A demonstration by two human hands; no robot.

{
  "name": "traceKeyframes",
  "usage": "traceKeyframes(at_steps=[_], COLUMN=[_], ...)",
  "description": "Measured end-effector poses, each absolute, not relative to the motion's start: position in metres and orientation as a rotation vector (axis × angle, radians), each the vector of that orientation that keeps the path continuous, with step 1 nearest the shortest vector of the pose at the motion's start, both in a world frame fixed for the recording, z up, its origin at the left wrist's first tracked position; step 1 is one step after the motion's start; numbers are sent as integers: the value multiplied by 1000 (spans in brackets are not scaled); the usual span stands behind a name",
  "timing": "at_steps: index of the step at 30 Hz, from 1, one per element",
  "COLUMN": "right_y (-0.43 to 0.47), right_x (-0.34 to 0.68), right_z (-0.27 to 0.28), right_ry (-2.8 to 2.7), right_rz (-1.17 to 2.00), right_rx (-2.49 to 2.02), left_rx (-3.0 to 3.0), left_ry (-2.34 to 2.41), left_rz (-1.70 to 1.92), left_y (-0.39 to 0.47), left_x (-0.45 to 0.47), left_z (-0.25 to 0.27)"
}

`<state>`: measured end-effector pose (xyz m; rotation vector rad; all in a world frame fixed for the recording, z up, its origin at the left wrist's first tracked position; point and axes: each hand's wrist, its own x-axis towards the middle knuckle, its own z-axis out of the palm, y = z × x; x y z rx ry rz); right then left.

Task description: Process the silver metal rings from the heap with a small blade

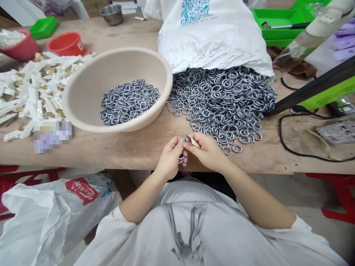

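Observation:
My left hand [169, 158] is closed on grey rings [181, 159]; one is pinched upright at the fingertips and at least one more sits lower in the fingers. My right hand [208, 150] grips a small knife [194, 142] with a pale handle and a short dark blade, held against the pinched ring. Both hands meet just above the table's front edge. Beyond my right hand spreads a large heap of the same grey rings [219, 92], spilling from a white plastic sack [213, 40]. A beige basin [80, 96] behind my left hand holds more rings [129, 101].
White plastic pieces [33, 88] are piled at the left, near a red bowl [65, 43] and a green tray [43, 27]. A metal bowl [111, 15] stands at the back. Green bins [280, 18], a dark slanted bar [313, 87] and a black cable [283, 136] are at the right.

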<state>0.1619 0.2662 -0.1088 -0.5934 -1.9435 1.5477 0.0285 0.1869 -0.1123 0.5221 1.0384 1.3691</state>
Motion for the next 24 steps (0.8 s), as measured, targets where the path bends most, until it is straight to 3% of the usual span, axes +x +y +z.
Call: traceKeyframes(at_steps=[4,12,19,24], right_y=[253,259,253,246], right_x=[166,165,178,179], right_z=[-115,-111,-104,-100], right_ry=[-1830,-1594,-2161,-2290], right_rz=[1351,1682,966,770], right_rx=[-632,-410,-602,-615], left_rx=[589,626,503,458], left_ry=[1054,942,930,952], left_rz=[1356,1284,1314,1311], left_y=[186,183,184,183], left_x=[30,34,35,38], left_z=[-109,-108,-101,-97])
